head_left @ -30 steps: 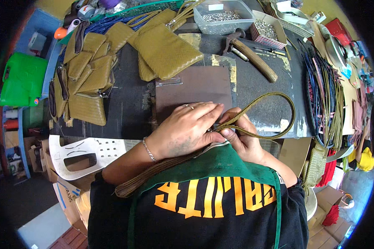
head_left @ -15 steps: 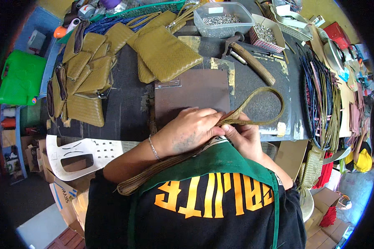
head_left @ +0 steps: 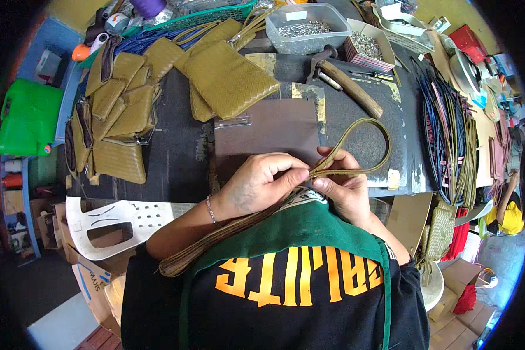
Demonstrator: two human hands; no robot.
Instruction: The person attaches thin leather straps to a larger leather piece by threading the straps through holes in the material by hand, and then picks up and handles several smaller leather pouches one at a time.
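Both my hands meet in front of my chest, over the near edge of the dark work table. My left hand (head_left: 268, 182) pinches an olive wristlet strap (head_left: 350, 172) between thumb and fingers. My right hand (head_left: 345, 185) grips the same strap close beside it, fingers partly hidden. The strap's loop stands out to the right above my right hand. A long, narrow brown piece with an olive edge (head_left: 216, 248) runs from my hands under my left forearm, lying against the green apron (head_left: 262, 230). How it joins the strap is hidden by my fingers.
A brown board (head_left: 268, 128) lies ahead of my hands. Olive woven pouches (head_left: 233, 79) are heaped at the left and back. A hammer (head_left: 353, 90), a clear tub of metal parts (head_left: 306, 41) and a checked box (head_left: 370, 46) stand behind. Bundled cords (head_left: 449, 134) hang at right.
My left fingers have shifted into a raised thumb-and-finger pinch on the strap. The loop has moved slightly left and stands more upright. My right hand stays close by, its index finger raised a little.
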